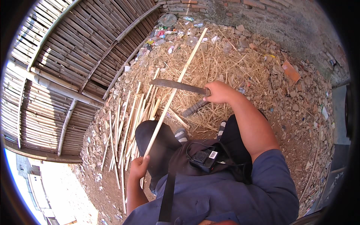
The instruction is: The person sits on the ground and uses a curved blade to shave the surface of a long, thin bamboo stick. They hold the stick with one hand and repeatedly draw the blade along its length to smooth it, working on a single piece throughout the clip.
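Observation:
A long pale bamboo strip (165,113) runs slantwise from my left thigh toward the far rubble. My left hand (139,167) is closed around its near end. In my right hand (218,92) is a machete (189,87), its dark blade pointing left and crossing the strip near the middle. Just below that hand is a dark, ribbed, rod-like piece (195,108); whether it joins the machete I cannot tell. Many more bamboo strips (140,108) lie in a loose heap on the ground, left of my knees.
Straw and shavings (213,56) cover the ground ahead, with litter (161,33) at the far left. A bamboo-slat wall (90,41) stands at left, a brick wall (285,18) at the back. A black radio-like device (204,159) rests at my lap. A broken orange tile (290,71) lies at right.

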`<state>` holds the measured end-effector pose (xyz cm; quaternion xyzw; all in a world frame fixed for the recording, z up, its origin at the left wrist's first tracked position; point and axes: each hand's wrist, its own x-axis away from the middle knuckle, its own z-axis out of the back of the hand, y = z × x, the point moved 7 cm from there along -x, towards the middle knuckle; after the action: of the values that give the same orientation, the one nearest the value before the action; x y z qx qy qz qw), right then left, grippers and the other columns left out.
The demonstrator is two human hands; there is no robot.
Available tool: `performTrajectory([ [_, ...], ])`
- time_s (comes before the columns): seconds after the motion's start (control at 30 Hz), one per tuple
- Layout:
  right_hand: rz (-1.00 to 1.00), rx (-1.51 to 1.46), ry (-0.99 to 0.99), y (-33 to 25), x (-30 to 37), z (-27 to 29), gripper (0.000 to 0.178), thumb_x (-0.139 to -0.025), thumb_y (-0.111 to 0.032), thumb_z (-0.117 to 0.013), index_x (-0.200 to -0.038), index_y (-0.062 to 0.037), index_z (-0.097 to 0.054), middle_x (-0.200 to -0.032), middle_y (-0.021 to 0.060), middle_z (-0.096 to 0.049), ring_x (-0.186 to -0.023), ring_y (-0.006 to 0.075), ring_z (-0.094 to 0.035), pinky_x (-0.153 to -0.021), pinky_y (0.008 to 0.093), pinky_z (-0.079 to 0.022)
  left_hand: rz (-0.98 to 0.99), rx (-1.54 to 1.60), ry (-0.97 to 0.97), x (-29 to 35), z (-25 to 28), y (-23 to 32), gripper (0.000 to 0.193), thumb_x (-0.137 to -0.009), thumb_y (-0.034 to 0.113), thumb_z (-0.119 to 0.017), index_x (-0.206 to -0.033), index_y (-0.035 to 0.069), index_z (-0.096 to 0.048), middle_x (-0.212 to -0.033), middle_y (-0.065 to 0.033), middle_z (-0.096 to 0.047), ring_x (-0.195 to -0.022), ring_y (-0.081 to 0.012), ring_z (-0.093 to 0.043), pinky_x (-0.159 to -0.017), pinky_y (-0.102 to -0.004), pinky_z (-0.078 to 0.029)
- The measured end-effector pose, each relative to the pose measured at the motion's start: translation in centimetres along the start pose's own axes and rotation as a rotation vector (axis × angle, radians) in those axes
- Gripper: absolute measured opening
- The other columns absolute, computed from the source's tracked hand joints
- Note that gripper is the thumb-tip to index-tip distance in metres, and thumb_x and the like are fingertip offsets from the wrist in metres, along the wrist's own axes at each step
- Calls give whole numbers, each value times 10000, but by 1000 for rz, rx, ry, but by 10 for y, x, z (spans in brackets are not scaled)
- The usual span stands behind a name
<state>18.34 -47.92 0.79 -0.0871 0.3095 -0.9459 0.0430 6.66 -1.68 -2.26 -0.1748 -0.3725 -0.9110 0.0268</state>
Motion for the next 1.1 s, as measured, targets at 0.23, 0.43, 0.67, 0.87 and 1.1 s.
performTrajectory([
  [0.23,10,-1,-5,-1,0,0,347,-814,-305,-781,-1035,-50,-703,-900,160,-701,-878,330,-690,-773,442,-521,-12,-5,-5,-2,1,-7,539,-992,421,-634,-641,13,-606,-581,27,-523,-579,-72,-452,-513,-308,-367],
  [0.43,16,0,-17,5,-3,-4,366,-806,-317,-781,-1043,-49,-701,-907,162,-703,-890,332,-691,-778,442,-525,5,-13,-3,-1,1,-4,525,-991,421,-634,-672,4,-640,-603,15,-566,-590,-76,-483,-532,-303,-393],
  [0.67,7,3,-39,3,-1,-4,383,-802,-320,-783,-1066,-55,-696,-937,170,-708,-916,337,-694,-792,449,-530,-9,-17,-2,0,0,1,542,-994,429,-622,-663,-1,-634,-597,-3,-571,-587,-86,-498,-536,-313,-405],
  [0.87,-2,-6,-49,4,-3,-5,394,-804,-321,-785,-1072,-48,-691,-938,164,-705,-909,327,-692,-788,441,-528,-14,-37,7,-2,1,-5,554,-992,425,-623,-629,6,-600,-574,3,-542,-571,-83,-479,-518,-314,-387],
  [1.1,1,-19,-58,2,-1,-4,387,-804,-315,-787,-1053,-36,-688,-928,163,-701,-897,326,-689,-779,439,-524,-22,-19,-1,-1,0,1,561,-998,429,-620,-626,9,-593,-575,17,-528,-574,-77,-464,-511,-307,-370],
])
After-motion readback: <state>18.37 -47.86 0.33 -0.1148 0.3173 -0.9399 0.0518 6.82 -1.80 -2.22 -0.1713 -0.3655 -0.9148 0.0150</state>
